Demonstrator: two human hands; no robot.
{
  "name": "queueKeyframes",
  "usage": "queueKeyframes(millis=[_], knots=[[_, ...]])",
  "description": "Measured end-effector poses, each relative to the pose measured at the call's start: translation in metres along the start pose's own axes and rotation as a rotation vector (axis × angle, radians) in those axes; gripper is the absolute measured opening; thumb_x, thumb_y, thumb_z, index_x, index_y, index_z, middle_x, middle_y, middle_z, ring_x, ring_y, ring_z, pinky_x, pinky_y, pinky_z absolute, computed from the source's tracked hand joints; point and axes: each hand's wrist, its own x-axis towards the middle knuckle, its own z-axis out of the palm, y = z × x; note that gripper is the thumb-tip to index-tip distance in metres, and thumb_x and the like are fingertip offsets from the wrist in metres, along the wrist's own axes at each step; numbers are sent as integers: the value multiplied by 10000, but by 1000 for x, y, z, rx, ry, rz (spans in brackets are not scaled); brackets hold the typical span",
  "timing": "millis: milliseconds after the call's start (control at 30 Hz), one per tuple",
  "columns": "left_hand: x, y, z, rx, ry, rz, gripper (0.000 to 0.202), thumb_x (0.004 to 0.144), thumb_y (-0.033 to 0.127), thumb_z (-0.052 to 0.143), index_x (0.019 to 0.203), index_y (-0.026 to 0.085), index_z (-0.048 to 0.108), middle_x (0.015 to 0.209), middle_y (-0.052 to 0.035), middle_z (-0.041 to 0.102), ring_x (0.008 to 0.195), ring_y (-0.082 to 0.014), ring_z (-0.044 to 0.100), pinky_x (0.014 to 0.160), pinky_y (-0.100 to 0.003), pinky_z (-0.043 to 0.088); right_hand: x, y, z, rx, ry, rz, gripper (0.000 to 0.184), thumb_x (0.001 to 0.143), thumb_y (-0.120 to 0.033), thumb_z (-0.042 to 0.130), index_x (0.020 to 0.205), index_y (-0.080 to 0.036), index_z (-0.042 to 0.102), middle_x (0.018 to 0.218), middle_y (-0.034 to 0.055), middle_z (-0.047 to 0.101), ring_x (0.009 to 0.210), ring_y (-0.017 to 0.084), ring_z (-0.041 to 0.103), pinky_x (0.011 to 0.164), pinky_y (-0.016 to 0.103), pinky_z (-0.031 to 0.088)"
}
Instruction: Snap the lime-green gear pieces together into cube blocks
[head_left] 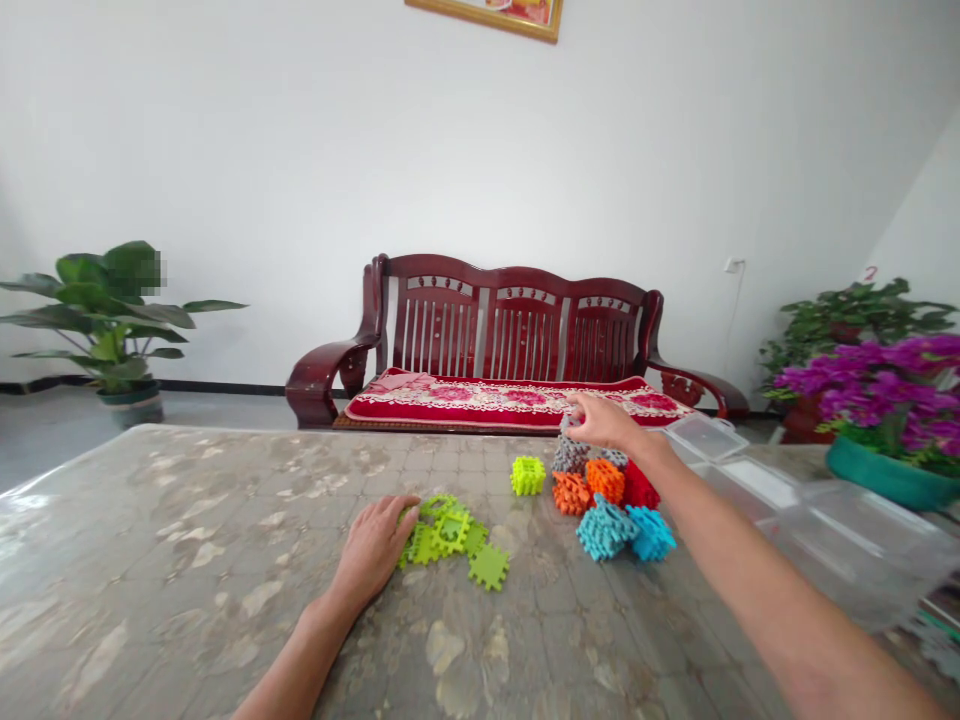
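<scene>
My left hand (pixel 373 548) rests on the marbled table (pixel 187 560), fingers curled over the edge of a loose heap of flat lime-green interlocking tiles (pixel 450 535). My right hand (pixel 600 420) reaches far forward over a pile of built cubes, its fingers pinched on a grey cube (pixel 570 452) at the top of the pile. Beside that lie orange cubes (pixel 592 485), a red one (pixel 641 487) and two teal-blue ones (pixel 622 530). A single lime-green cube (pixel 528 475) stands apart between the heap and the pile.
A clear plastic box (pixel 847 545) with its lid (pixel 701 435) lies at the right of the table. A teal pot of purple flowers (pixel 892 420) stands at the right edge. Beyond the table are a dark wooden bench (pixel 510 340) and potted plants (pixel 112 320).
</scene>
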Motion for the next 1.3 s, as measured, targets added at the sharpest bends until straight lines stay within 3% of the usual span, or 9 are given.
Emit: queueKeyframes(millis=[100, 233, 533, 833, 967, 1100, 1200, 1300], knots=[[0, -1, 0, -1, 10, 8, 408, 951, 421, 340, 1103, 223, 662, 1126, -88, 701, 1100, -286, 631, 1009, -463, 426, -3, 32, -9, -88, 5, 141, 586, 730, -343, 656, 1282, -157, 598, 1097, 112, 733, 968, 259, 676, 768, 293, 477], [0, -2, 0, -3, 7, 15, 406, 956, 427, 334, 1104, 240, 662, 1141, -78, 698, 1114, -279, 625, 1019, -458, 422, -2, 51, -6, -199, -41, 280, 552, 697, -338, 656, 1212, -139, 643, 1188, 186, 694, 1083, 342, 650, 839, 374, 486], [-2, -2, 0, -4, 9, -3, 383, 961, 428, 349, 1104, 255, 658, 1148, -67, 694, 1120, -269, 619, 1031, -446, 415, 15, 54, 4, -319, -164, 364, 532, 637, -245, 673, 1156, -133, 652, 1127, 193, 715, 1112, 361, 641, 947, 477, 436], [-2, -1, -1, -18, 37, 3, 376, 945, 433, 372, 1082, 261, 677, 1124, -60, 716, 1098, -269, 639, 1013, -434, 442, 15, 56, 2, -322, -198, 360, 377, 604, -269, 732, 966, -168, 732, 999, 167, 745, 1063, 368, 657, 929, 504, 425], [-1, 1, -3, -30, 32, -11, 405, 940, 441, 347, 1064, 257, 685, 1111, -60, 728, 1095, -276, 648, 1011, -445, 448, 13, 42, -17, -312, -90, 331, 392, 753, -406, 638, 1043, -159, 732, 1090, 198, 722, 1096, 379, 638, 946, 509, 410], [1, 4, -7, -129, 41, -72, 455, 927, 434, 316, 1084, 211, 680, 1159, -95, 726, 1143, -286, 640, 1036, -449, 445, 8, 12, -18, -166, 9, 223, 375, 827, -440, 568, 1072, -202, 721, 1074, 138, 739, 1042, 325, 660, 873, 417, 460], [1, 7, -10, -244, 74, -144, 478, 920, 432, 312, 1114, 178, 667, 1179, -112, 721, 1152, -284, 643, 1036, -435, 459, -12, -25, 10, 162, -57, 48, 368, 814, -389, 606, 1124, -214, 699, 1051, 75, 752, 951, 237, 687, 803, 310, 487], [1, 7, -12, -341, 106, -191, 453, 919, 429, 333, 1105, 187, 667, 1167, -103, 727, 1156, -276, 641, 1042, -429, 456, -47, -72, 52, 321, -153, -129, 536, 766, -393, 674, 1265, -201, 632, 1196, 89, 708, 1077, 254, 650, 903, 338, 482]])
